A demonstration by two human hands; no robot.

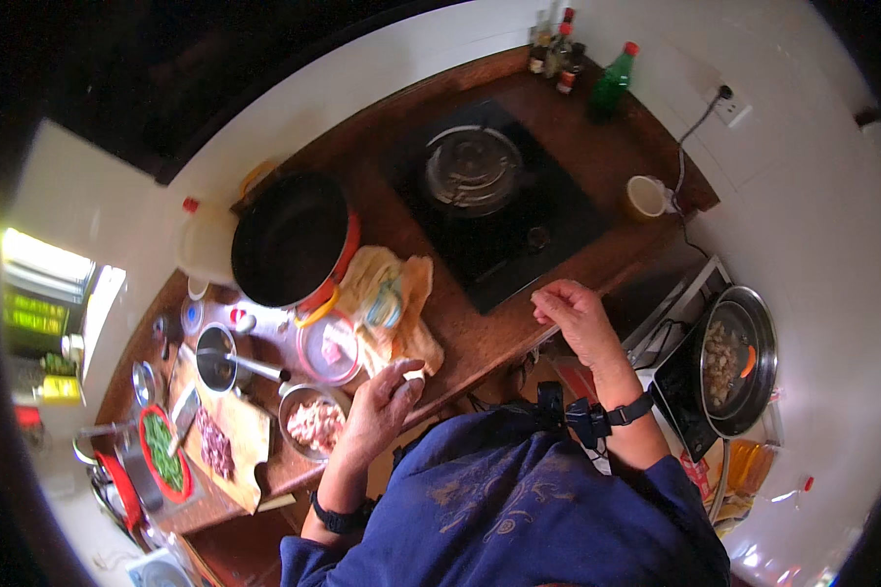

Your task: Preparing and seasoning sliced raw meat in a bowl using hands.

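My left hand (383, 402) hovers by the counter's front edge, fingers apart, with a bright pale patch showing between them. Beside it are a metal bowl of cut pale-pink meat (316, 425) and a crumpled tan cloth (418, 315). My right hand (578, 321) is above the front edge near the black cooktop (492, 275), its thumb and fingertips drawn together; nothing shows in them. A round, shiny metal-looking piece (473, 169) covers the cooking zone. Left of the cloth sits a large orange-red pot with a dark interior (290, 238).
A wooden cutting board (246, 440) bears dark red chopped meat (214, 444) and a knife (184, 414). Green vegetables (163, 451) fill a red-rimmed basket. At right, a steel pan (767, 367) holds browned food. A mug (646, 197) and green bottle (613, 81) stand farther back.
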